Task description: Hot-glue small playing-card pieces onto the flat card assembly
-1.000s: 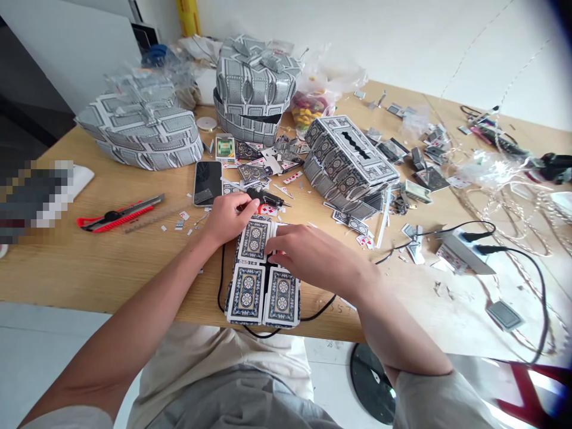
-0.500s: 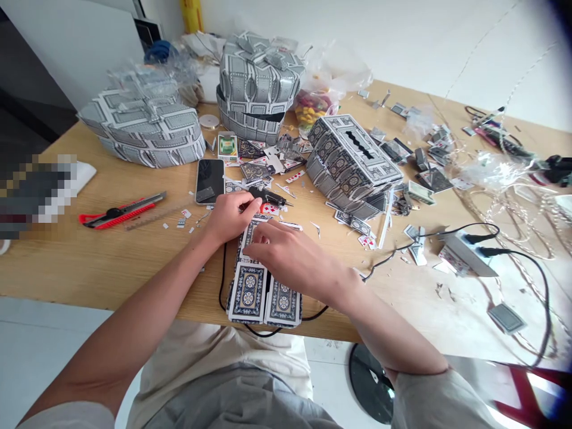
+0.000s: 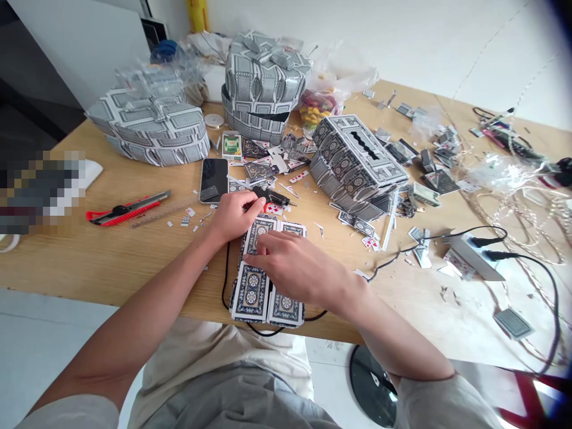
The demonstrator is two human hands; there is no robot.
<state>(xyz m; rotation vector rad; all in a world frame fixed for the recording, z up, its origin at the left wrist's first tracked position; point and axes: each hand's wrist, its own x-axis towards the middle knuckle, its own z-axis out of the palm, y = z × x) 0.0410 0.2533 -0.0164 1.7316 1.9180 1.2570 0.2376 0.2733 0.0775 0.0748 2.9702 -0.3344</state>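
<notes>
A flat panel of joined playing cards (image 3: pixel 251 290) with blue patterned backs lies at the table's near edge. My right hand (image 3: pixel 299 268) presses flat on its middle, fingers spread over the cards. My left hand (image 3: pixel 232 213) is closed around a small black glue gun (image 3: pixel 271 197), whose nozzle points right just beyond the panel's far edge. The gun's black cord (image 3: pixel 226 280) runs down past the panel's left side.
A black phone (image 3: pixel 213 179) and a red utility knife (image 3: pixel 127 209) lie to the left. Grey card-built boxes (image 3: pixel 152 128), (image 3: pixel 263 83), (image 3: pixel 357 164) stand behind. Card scraps, a power strip (image 3: pixel 476 256) and wire litter the right side.
My right hand slid left and toward me across the card panel, uncovering the far right card. My left hand stayed on the glue gun. The view shifted slightly.
</notes>
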